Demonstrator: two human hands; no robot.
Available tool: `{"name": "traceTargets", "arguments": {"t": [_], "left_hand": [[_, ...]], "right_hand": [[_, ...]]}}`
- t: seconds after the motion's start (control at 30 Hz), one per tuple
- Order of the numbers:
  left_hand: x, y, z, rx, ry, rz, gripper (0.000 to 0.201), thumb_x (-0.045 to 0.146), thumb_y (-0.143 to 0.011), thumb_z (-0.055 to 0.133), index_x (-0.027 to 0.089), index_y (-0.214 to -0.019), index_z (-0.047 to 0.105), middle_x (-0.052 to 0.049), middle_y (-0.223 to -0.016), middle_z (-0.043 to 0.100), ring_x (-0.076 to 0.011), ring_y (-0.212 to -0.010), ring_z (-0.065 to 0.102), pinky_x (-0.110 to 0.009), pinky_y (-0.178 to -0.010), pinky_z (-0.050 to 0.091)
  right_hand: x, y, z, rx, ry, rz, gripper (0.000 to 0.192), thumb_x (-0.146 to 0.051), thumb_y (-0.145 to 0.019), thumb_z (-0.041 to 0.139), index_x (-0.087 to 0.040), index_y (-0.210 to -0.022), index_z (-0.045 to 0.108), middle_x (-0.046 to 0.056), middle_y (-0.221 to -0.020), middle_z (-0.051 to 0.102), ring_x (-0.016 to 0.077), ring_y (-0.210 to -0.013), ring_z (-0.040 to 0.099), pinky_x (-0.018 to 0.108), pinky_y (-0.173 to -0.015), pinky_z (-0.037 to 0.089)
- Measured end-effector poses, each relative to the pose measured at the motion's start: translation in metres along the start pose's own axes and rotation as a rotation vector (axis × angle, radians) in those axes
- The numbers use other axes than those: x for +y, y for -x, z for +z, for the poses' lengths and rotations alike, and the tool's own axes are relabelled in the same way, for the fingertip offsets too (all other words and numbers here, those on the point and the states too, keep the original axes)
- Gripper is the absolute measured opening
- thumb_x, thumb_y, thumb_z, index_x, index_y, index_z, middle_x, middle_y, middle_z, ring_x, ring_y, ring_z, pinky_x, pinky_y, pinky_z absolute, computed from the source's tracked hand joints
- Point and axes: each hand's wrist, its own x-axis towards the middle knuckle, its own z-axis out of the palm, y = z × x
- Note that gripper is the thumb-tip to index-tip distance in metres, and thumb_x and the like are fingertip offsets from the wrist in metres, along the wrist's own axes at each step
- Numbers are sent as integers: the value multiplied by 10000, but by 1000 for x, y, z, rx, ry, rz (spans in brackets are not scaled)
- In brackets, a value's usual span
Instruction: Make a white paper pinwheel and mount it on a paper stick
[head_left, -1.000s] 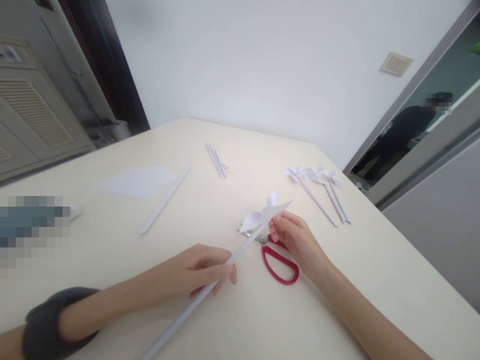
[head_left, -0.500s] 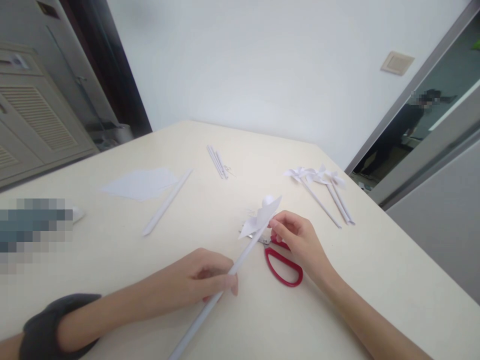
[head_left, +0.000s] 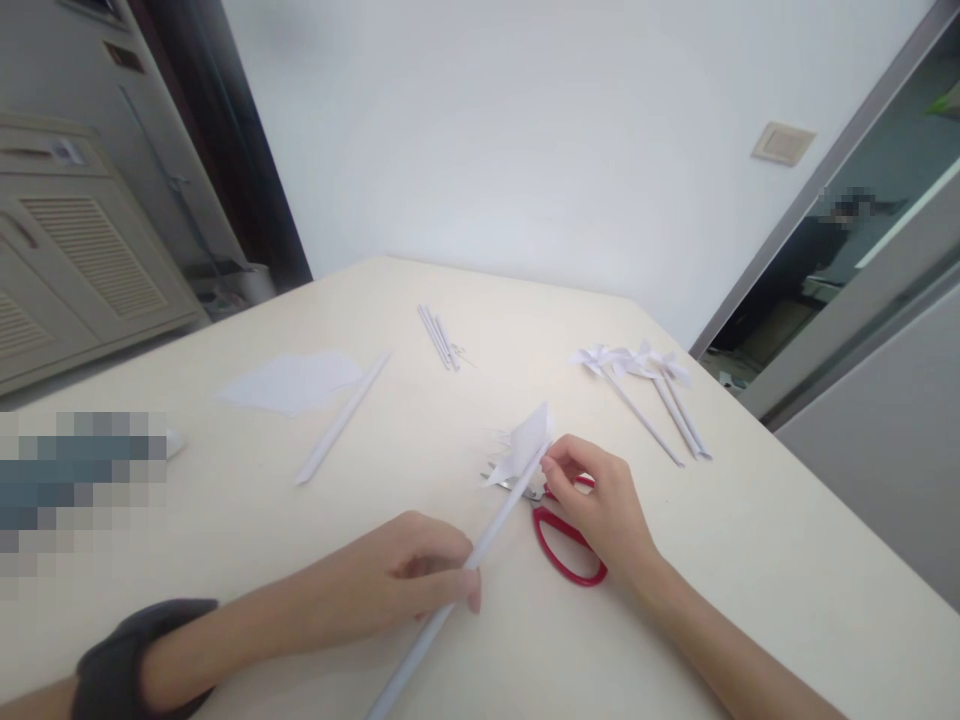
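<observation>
A white paper pinwheel (head_left: 525,442) on a rolled paper stick (head_left: 493,530) slants up and away in front of me. My left hand (head_left: 431,565) grips the stick partway along, thumb on top. Beside the pinwheel head, my right hand (head_left: 600,495) has thumb and forefinger pinched together at the stick's upper end; whatever lies between those fingertips is too small to tell. Scissors with red handles (head_left: 574,577) lie on the table beneath the pinwheel and right hand, partly covered by them. Some thin pieces (head_left: 497,438), perhaps wire, lie just behind the blades.
Several finished pinwheels (head_left: 630,362) lie at the right of the table (head_left: 390,630). Thin paper rolls (head_left: 437,338) with small wire-like bits are at the back. A longer paper roll (head_left: 343,420) and paper sheets (head_left: 292,383) lie left, near a blurred-out object (head_left: 82,465). A person (head_left: 821,240) shows beyond the doorway.
The pinwheel head has turned, so its blades show at a different angle and the rounded part above them is gone from sight. Both hands keep nearly the same hold; the view has tilted slightly.
</observation>
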Motion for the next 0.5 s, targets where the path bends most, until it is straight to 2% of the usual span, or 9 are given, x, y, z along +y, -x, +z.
{"name": "traceTargets", "arguments": {"t": [0.1, 0.3, 0.4, 0.5], "left_hand": [[1, 0, 0, -45, -34, -27, 362, 431, -884, 456, 162, -815, 688, -3, -653, 539, -121, -578, 477, -217, -511, 318], [-2, -3, -4, -38, 55, 8, 317, 422, -888, 445, 197, -910, 666, 3, -682, 560, -121, -594, 455, -208, -525, 318], [-7, -5, -7, -57, 143, 34, 292, 435, -844, 518, 196, -898, 677, 1, -710, 557, -117, -611, 450, -201, -534, 320], [-8, -5, -8, -93, 200, -9, 268, 426, -765, 629, 187, -881, 664, 11, -687, 546, -97, -569, 401, -198, -496, 270]], "right_hand": [[1, 0, 0, 12, -3, -9, 167, -183, -827, 505, -206, -666, 544, -13, -647, 556, 149, -628, 498, 269, -589, 374], [-2, 0, -1, 3, -103, 34, 162, -242, -856, 488, -212, -710, 550, -8, -663, 551, 147, -618, 495, 263, -567, 390], [-3, -2, -6, -8, -195, 72, 179, -310, -886, 465, -216, -764, 556, -14, -638, 524, 137, -589, 487, 251, -545, 405], [0, -5, -9, 6, -269, 97, 203, -336, -895, 461, -213, -753, 538, -20, -648, 516, 122, -569, 475, 257, -577, 421]]}}
